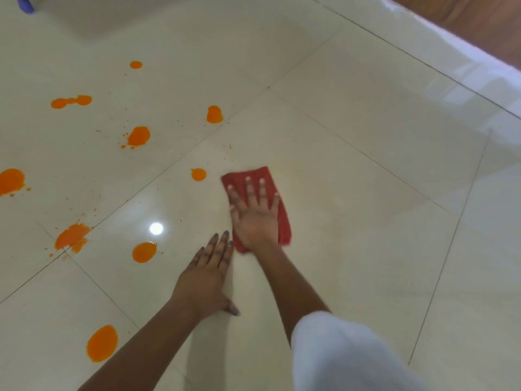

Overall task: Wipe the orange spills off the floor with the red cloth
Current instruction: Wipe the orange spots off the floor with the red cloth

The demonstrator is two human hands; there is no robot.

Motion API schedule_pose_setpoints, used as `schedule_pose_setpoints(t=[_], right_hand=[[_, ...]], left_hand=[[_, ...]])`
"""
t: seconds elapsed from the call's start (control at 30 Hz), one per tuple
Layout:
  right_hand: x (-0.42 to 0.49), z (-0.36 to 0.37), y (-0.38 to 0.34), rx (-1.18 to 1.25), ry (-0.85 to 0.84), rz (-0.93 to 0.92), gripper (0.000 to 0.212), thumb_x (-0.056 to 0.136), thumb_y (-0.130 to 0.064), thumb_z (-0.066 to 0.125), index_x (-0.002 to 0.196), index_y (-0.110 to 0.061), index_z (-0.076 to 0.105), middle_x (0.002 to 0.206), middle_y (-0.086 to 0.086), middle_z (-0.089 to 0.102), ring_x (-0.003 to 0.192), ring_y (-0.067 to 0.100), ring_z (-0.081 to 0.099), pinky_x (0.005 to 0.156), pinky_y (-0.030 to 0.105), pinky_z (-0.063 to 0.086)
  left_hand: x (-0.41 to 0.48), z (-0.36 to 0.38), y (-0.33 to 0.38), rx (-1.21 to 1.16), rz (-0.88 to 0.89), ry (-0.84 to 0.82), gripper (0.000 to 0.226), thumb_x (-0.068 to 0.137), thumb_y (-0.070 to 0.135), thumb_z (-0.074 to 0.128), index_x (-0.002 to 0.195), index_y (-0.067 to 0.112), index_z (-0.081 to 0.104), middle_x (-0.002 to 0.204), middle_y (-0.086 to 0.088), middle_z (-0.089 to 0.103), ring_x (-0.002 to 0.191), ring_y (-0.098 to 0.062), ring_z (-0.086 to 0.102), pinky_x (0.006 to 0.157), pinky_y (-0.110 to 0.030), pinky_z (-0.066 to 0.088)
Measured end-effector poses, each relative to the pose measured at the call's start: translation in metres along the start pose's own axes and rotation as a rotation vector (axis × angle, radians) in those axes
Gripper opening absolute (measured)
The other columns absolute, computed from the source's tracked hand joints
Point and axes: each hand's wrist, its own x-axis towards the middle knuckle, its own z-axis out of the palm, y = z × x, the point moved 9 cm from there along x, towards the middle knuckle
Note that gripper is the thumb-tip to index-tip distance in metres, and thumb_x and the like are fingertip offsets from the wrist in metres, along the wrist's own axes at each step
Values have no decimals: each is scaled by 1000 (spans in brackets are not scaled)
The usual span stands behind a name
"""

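Plainly, the person's right hand [255, 218] lies flat on the folded red cloth [251, 172], fingers straight and spread, pressing it to the glossy tiled floor [366, 165] rather than gripping it. The left hand [205, 280] rests palm-down on bare tile just beside the cloth's near corner, fingers straight and holding nothing, apparently as a prop. The cloth sits on clean tile. The nearest orange spill [198, 174] lies just to its left, and the other spills fan out further left, among them a blot across a grout line [72, 236] and a large oval nearest the person [102, 343]. To wipe well, the sensible course is probably to keep the palm's weight even, sweep leftwards into the nearest blot, and draw each puddle inward so it does not smear. The cloth likely needs refolding to a clean face as it loads, and the fine specks and grout joints merit a second pass. No bucket, bowl or other container shows, so no contents can be told. A blue-purple scrap [25, 4] at the top-left corner is too cropped to identify.
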Motion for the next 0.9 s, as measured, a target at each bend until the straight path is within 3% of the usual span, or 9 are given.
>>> schedule_pose_setpoints(t=[0.1,0.17,0.3,0.43,0.53,0.63,0.7,0.77,0.9], right_hand=[[-97,10,7,6,72,-94,52,91,-39,29,143,-40,28,154,1,26,142,29,19,110,55,17],[-125,4,61,-25,103,-2,53,88,-38,32,142,-38,32,151,2,32,139,31,28,105,56,26],[-61,-5,99,-23,55,263,53,95,-39,21,147,-38,13,158,2,11,145,29,3,112,59,10],[-100,21,-28,-89,102,-150,55,87,-37,32,142,-36,33,150,3,35,139,31,27,106,60,25],[-190,35,-28,-98,12,-407,59,87,-39,39,144,-44,23,151,-3,33,141,26,21,108,54,19],[-147,19,16,-112,68,-226,56,86,-38,34,141,-42,29,147,3,40,138,30,29,103,59,30],[-88,11,0,-59,44,-42,57,85,-40,24,142,-40,32,150,5,34,140,33,25,106,62,22],[-77,21,-60,-83,16,-104,60,84,-43,16,144,-40,27,155,4,24,143,32,14,109,60,11],[-154,42,-89,-68,-26,-327,54,87,-39,34,141,-40,32,149,1,36,139,29,28,106,56,20]], left_hand=[[-3,-1,-2,-16,0,21,131,59,71,62,128,12,-32,141,-1,-37,132,-17,-32,109,-31,-12],[-3,-1,-2,-16,2,30,133,59,71,63,134,11,-29,143,-1,-36,135,-18,-28,111,-32,-9],[-8,-5,3,18,-31,63,128,60,69,64,143,6,-11,150,-3,-23,140,-19,-17,112,-33,-7],[-48,1,-25,11,-165,106,129,41,80,61,136,-3,35,148,-18,28,140,-27,16,114,-37,9],[-83,22,-53,42,-190,48,128,40,80,60,134,-3,36,146,-20,31,138,-30,14,111,-37,3],[-98,26,-60,48,-186,73,116,46,77,60,132,2,40,145,-21,33,140,-30,6,110,-41,5],[-103,25,-62,32,-201,87,109,47,76,62,129,5,47,144,-22,36,138,-32,12,109,-44,10],[-115,20,-71,15,-255,128,106,48,75,64,128,7,49,145,-21,35,137,-32,15,109,-45,8],[-144,13,-101,5,-343,159,106,52,77,57,131,8,46,147,-20,29,141,-30,1,111,-43,1]])
